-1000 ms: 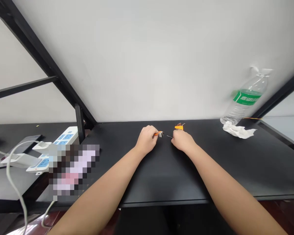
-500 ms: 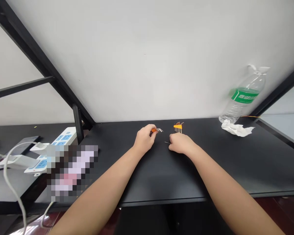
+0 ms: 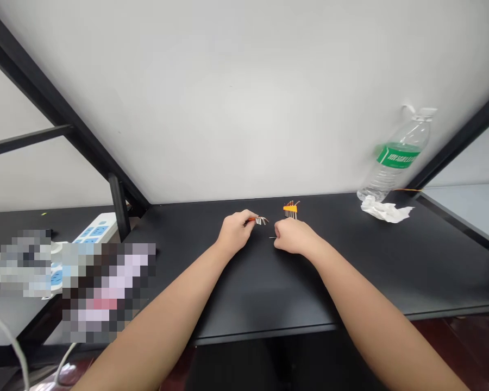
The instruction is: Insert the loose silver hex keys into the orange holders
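Observation:
My left hand (image 3: 234,234) rests on the black table (image 3: 350,260) and pinches a small orange holder with several thin metal hex keys (image 3: 259,220) sticking out to the right. My right hand (image 3: 292,238) lies a little to the right, fingers curled around a single thin metal key (image 3: 272,237) whose tip pokes out toward the left hand. Just behind the right hand stands a second orange holder of hex keys (image 3: 290,209) on the table, untouched.
A clear water bottle with a green label (image 3: 393,157) leans on the white wall at the back right, with a crumpled white tissue (image 3: 385,210) at its foot. A white power strip (image 3: 93,233) and cables lie at the left, beside a black frame post (image 3: 118,209).
Both hands have stayed close together; the right hand's key tip dropped slightly lower and nearer the left hand. The whole view shifted a little to the right.

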Demonstrator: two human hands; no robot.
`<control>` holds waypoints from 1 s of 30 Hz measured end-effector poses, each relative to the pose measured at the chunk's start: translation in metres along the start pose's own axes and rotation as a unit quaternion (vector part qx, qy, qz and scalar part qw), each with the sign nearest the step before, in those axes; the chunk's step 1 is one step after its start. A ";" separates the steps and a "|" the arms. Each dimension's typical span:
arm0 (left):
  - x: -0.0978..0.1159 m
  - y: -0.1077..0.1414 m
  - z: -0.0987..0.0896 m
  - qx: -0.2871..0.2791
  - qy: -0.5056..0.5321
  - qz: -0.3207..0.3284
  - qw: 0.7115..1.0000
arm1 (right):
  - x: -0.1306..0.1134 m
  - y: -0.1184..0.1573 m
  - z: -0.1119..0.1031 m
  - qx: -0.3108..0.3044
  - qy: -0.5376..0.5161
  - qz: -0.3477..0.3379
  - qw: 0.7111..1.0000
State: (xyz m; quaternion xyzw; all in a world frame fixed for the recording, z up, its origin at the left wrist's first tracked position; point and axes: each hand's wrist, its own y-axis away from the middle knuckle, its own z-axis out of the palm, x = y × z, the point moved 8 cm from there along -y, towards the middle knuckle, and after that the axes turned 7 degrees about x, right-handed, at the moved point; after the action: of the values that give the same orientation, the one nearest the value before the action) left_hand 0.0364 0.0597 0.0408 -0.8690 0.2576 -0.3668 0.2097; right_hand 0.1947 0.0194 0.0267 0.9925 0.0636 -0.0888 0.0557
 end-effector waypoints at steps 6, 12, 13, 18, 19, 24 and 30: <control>-0.001 0.000 -0.001 0.011 0.009 -0.010 1.000 | -0.001 0.000 -0.001 0.017 -0.012 -0.040 0.999; 0.001 0.001 0.001 0.008 0.038 0.002 0.999 | -0.013 0.003 -0.001 0.029 -0.032 -0.057 0.997; 0.001 0.001 0.001 0.007 0.035 0.003 0.999 | -0.016 0.004 -0.005 0.051 -0.061 -0.073 0.994; 0.004 0.002 0.003 -0.003 0.011 0.025 1.000 | -0.019 0.003 -0.024 0.162 -0.219 -0.110 0.956; 0.006 0.002 0.004 -0.005 0.006 0.030 1.000 | -0.019 0.002 -0.026 0.173 -0.232 -0.112 0.951; 0.009 0.003 0.004 -0.008 -0.011 0.052 0.999 | -0.019 -0.001 -0.023 0.178 -0.233 -0.116 0.949; 0.015 0.003 0.003 -0.009 -0.050 0.089 0.995 | -0.018 0.002 -0.030 0.185 -0.217 -0.142 0.948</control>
State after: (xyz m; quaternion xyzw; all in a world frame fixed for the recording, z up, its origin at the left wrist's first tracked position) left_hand 0.0471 0.0485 0.0449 -0.8613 0.3268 -0.3008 0.2466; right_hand 0.1822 0.0192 0.0599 0.9227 0.1724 -0.3195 -0.1299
